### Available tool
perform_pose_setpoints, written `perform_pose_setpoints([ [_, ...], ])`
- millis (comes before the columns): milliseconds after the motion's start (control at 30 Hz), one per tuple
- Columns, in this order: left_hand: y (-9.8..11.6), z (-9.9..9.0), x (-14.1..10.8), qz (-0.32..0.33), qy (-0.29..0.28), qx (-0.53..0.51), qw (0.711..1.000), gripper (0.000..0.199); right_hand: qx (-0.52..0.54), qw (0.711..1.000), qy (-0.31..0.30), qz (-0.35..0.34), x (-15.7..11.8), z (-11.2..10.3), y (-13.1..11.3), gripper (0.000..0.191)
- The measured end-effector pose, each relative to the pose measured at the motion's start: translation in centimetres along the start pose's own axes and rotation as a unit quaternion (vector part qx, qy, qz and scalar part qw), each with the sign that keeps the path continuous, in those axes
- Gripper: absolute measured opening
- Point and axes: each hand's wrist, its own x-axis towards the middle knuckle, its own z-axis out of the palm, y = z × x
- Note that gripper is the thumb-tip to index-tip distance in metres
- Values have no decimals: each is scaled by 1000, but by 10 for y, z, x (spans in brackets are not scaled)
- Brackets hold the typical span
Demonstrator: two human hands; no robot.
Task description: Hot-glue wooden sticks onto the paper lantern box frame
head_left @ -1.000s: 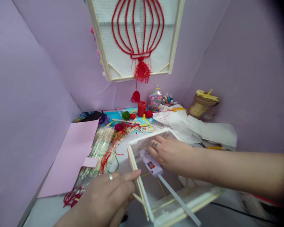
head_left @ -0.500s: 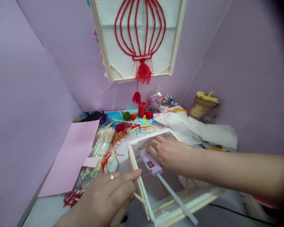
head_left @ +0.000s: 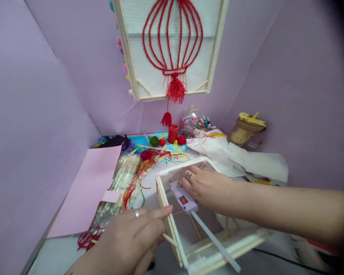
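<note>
My right hand (head_left: 205, 187) reaches into an open box frame (head_left: 181, 244) of pale sticks with white sheet on its sides. It is closed around a lavender hot glue gun (head_left: 186, 200); a long whitish glue stick (head_left: 218, 242) sticks out of its back toward me. The gun's nozzle is hidden inside the frame, behind my fingers. At the frame's left side, my left hand (head_left: 134, 238) grips the edge, its index finger laid along the upper rim and the other fingers curled below.
A panel with a red yarn lantern (head_left: 172, 38) hangs above. Behind the frame are a red candle (head_left: 173, 133), a jar of pompoms (head_left: 189, 124) and white sheets (head_left: 255, 160). Bagged sticks (head_left: 117, 183) and pink card (head_left: 86, 191) lie left; a lidded cup (head_left: 243, 128) stands right.
The whole view has shifted slightly. Both hands, the glue gun and the frame keep nearly the same positions relative to each other.
</note>
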Motion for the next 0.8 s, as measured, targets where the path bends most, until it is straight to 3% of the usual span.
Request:
perform_pose_setpoints([
  [367,1,0,4,5,11,-5,1000,30,9,999,-39,0,1,-6,-1,9],
  [800,1,0,2,-4,7,-1,1000,32,9,1000,-1,8,1,0,-1,12],
])
